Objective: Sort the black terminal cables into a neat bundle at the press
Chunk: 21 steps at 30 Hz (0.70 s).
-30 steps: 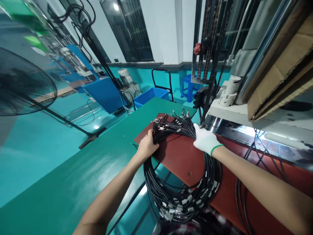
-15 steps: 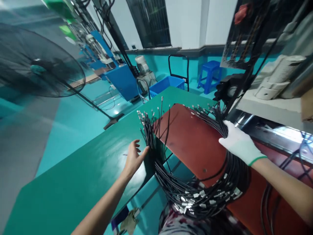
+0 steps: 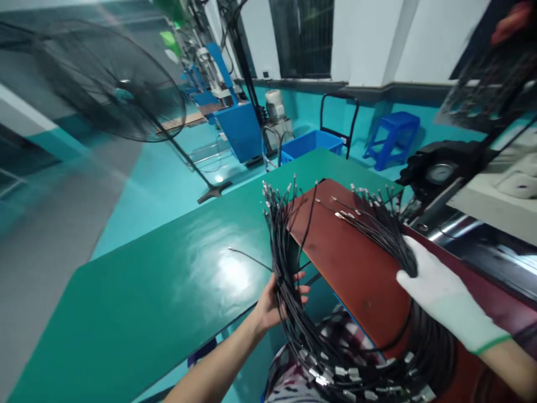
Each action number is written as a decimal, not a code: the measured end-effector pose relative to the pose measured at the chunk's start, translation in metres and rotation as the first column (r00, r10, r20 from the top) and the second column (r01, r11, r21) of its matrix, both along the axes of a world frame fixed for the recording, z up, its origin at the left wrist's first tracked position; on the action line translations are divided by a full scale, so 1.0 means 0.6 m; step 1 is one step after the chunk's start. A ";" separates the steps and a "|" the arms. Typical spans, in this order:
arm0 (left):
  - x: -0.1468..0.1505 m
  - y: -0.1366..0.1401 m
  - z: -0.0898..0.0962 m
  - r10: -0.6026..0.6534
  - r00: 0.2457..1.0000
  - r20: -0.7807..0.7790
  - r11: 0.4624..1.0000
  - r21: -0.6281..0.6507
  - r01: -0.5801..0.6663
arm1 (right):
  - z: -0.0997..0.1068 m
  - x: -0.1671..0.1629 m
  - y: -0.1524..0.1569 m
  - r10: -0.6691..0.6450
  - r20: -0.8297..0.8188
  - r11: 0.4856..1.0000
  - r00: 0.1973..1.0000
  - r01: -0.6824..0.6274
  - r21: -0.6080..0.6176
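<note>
A thick bundle of black cables hangs in a U shape close to my body, with silver metal ends at its upper tips and more metal pieces clustered along its lower bend. My bare left hand is wrapped around the bundle's left arm, its fingertips showing on the far side. My right hand, in a white glove with a green cuff, grips the right arm of the bundle over a red-brown board. One loose cable sticks out leftward above my left hand.
A green tabletop spreads to the left and behind the board. Machinery stands close on the right. Beyond the table are a blue crate, a blue stool, a blue machine and a large standing fan.
My left hand has moved right and closed around the bundle's left arm. The right hand still grips its side, and the bundle is lower in view. The camera view has turned left.
</note>
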<state>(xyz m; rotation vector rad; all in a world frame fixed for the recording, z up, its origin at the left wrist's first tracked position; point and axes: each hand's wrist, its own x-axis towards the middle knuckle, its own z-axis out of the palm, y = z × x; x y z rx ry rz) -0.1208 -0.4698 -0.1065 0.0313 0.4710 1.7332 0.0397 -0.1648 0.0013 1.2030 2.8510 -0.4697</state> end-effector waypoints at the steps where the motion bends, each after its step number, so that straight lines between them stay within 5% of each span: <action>1: -0.004 -0.002 0.004 -0.009 1.000 0.010 0.998 0.067 0.008 | 0.002 0.001 -0.007 -0.004 0.006 1.000 1.000 0.004 -0.011; 4: -0.040 -0.015 0.039 -0.038 0.999 -0.020 0.983 0.180 0.041 | 0.017 -0.002 -0.022 -0.008 0.045 0.998 0.999 0.010 -0.061; 7: -0.103 -0.001 0.089 -0.077 0.994 -0.073 0.986 0.141 0.087 | 0.033 -0.005 -0.029 -0.029 0.113 0.995 0.993 0.039 -0.091; 11: -0.157 0.079 0.159 0.177 0.978 -0.111 0.984 0.043 -0.173 | 0.040 -0.004 -0.035 -0.047 0.101 0.994 0.994 0.057 -0.098; 14: -0.148 0.136 0.210 0.177 0.949 -0.260 0.981 -0.029 -0.191 | 0.037 -0.002 -0.040 -0.060 0.090 0.996 0.994 0.065 -0.054; 16: -0.131 0.155 0.236 0.046 0.862 -0.505 0.981 -0.139 -0.133 | 0.037 -0.001 -0.048 -0.060 0.124 0.998 0.990 0.062 -0.007; 21: -0.115 0.161 0.235 -0.361 0.409 -0.838 0.889 -0.442 -0.120 | 0.046 0.015 -0.077 -0.092 0.250 0.996 0.964 0.090 0.021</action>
